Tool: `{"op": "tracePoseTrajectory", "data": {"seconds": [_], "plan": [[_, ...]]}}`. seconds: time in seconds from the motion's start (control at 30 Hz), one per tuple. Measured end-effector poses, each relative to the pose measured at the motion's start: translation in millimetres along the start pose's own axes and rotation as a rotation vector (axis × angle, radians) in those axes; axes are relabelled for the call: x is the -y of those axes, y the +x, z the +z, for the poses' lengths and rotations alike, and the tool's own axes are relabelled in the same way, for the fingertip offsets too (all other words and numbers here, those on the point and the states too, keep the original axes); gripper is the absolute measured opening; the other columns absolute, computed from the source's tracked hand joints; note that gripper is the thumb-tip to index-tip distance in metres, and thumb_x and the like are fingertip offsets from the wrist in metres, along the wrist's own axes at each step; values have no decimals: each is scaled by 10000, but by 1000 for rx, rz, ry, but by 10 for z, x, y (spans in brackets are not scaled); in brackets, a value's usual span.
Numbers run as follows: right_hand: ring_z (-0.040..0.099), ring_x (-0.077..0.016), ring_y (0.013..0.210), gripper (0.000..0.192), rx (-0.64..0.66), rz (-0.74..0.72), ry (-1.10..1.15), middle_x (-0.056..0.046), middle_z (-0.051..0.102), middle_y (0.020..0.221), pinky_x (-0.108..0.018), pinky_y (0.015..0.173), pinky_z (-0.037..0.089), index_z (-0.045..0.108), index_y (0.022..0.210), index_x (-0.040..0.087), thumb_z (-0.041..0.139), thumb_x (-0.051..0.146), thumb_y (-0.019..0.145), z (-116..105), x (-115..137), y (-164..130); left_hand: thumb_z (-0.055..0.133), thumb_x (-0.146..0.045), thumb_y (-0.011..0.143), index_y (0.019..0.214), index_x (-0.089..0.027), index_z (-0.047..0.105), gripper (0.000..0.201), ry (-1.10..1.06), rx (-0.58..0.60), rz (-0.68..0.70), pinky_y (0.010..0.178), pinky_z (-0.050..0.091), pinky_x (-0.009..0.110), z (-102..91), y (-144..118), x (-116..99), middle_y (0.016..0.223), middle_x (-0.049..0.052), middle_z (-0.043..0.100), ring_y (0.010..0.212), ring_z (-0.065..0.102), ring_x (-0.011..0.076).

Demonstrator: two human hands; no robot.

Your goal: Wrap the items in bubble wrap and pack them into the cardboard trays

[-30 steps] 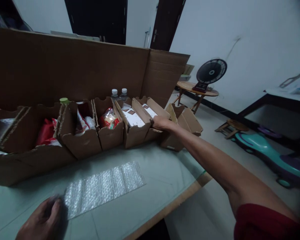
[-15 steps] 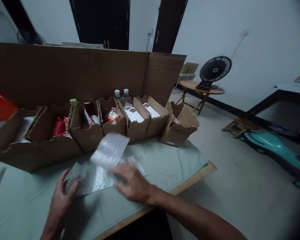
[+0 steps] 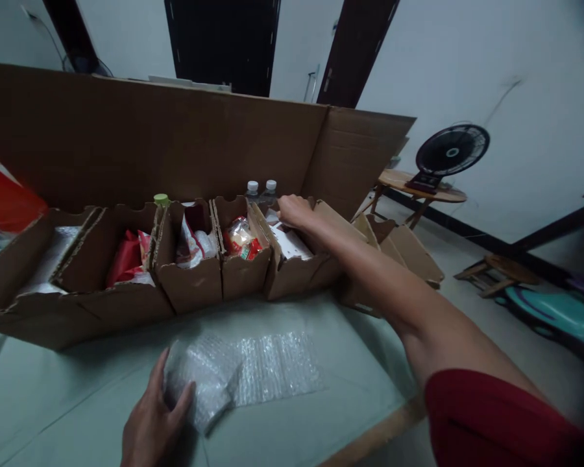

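A bubble wrap sheet (image 3: 279, 366) lies on the table, its left part folded over into a loose bundle. My left hand (image 3: 153, 415) grips the left edge of this bundle between thumb and fingers. My right hand (image 3: 294, 211) reaches across to the cardboard bins, at the back of one with a white flat pack (image 3: 289, 243) in it. Its fingertips point down and are hidden, so what they touch does not show. Beside it, another cardboard bin (image 3: 243, 272) contains a clear and red food packet (image 3: 243, 237).
More bins hold red packets (image 3: 126, 259) and silvery wrap (image 3: 53, 256). Two clear bottles (image 3: 268, 188) and a green cap (image 3: 161, 199) show behind them. A tall cardboard panel (image 3: 175, 136) stands at the back. The table edge (image 3: 370, 438) is near my right side.
My right hand has left the bubble wrap and moved forward to the bins. The wrap's raised flap has come down into a bundle by my left hand. The view has shifted slightly.
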State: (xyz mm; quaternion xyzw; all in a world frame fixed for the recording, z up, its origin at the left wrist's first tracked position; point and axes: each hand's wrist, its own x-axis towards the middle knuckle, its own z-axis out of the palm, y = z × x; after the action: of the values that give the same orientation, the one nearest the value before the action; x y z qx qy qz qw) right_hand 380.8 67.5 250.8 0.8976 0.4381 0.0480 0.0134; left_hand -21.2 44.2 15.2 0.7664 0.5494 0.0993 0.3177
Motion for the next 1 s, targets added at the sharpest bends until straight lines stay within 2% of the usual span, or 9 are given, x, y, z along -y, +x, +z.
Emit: {"op": "tracePoseTrajectory", "data": {"seconds": [0.17, 0.3, 0.43, 0.5, 0.57, 0.7, 0.8, 0.9, 1.0], "plan": [[686, -313, 1143, 434, 28, 51, -13, -244, 714, 1203, -320, 905, 506, 720, 1227, 86, 742, 260, 830, 309, 225, 451, 477, -599, 862, 1370, -223, 587, 641, -37, -34, 46, 834, 561, 418, 78, -11, 34, 1219, 114, 741, 1070, 715, 358], [680, -304, 1130, 327, -17, 75, -13, -220, 721, 1197, -307, 869, 491, 736, 1172, 97, 654, 202, 873, 193, 170, 418, 503, -591, 819, 1210, -207, 658, 569, -26, 33, 3, 794, 554, 387, 27, 15, -3, 1098, 105, 772, 979, 731, 330], [656, -298, 1055, 296, -358, 19, 16, -157, 728, 1156, -370, 854, 481, 734, 1104, 155, 503, 215, 928, -205, -23, -147, 482, -569, 813, 1148, -221, 665, 517, -73, 46, -1, 732, 538, 357, -33, 9, -65, 975, 84, 778, 869, 729, 301], [622, -305, 1042, 218, -670, -198, 54, -134, 717, 1123, -417, 877, 464, 726, 966, 166, 528, 230, 902, -293, -14, -680, 490, -569, 803, 1154, -215, 664, 528, -118, 24, 11, 759, 539, 372, -61, -22, -105, 1002, 93, 774, 876, 723, 305], [615, -279, 997, 162, -767, -421, 93, -113, 703, 1163, -424, 869, 450, 695, 931, 179, 539, 213, 904, -166, 142, -1310, 515, -604, 791, 1213, -206, 648, 594, -206, -10, 23, 839, 546, 395, -98, -56, -139, 1123, 111, 757, 993, 714, 324], [617, -220, 912, 134, -487, -895, 201, -114, 702, 1213, -393, 833, 441, 670, 897, 166, 537, 155, 897, 656, 758, -2402, 426, -689, 825, 1403, -137, 528, 806, -464, -76, 77, 1067, 483, 417, -174, -84, -165, 1437, 156, 601, 1340, 561, 325], [640, -193, 963, 79, -153, -1236, 287, -78, 727, 1141, -357, 825, 439, 670, 898, 167, 594, 183, 889, 1121, 1080, -2680, 505, -673, 769, 1480, -101, 436, 915, -412, -51, 47, 1048, 497, 461, -166, -63, -161, 1393, 185, 624, 1271, 611, 354], [664, -150, 855, 87, 9, -1270, 437, -2, 756, 912, -307, 816, 435, 683, 917, 195, 604, 226, 938, 933, 1038, -2361, 563, -570, 767, 1506, -148, 415, 864, -280, 2, 75, 974, 530, 483, -83, -44, -151, 1310, 159, 680, 1166, 670, 368], [676, -153, 849, 146, -91, -847, 451, -38, 767, 938, -277, 787, 439, 718, 974, 186, 574, 203, 962, 306, 837, -1566, 529, -498, 812, 1521, -158, 403, 796, -208, -7, 92, 920, 547, 477, 10, -47, -133, 1353, 168, 662, 1186, 662, 384]]}}
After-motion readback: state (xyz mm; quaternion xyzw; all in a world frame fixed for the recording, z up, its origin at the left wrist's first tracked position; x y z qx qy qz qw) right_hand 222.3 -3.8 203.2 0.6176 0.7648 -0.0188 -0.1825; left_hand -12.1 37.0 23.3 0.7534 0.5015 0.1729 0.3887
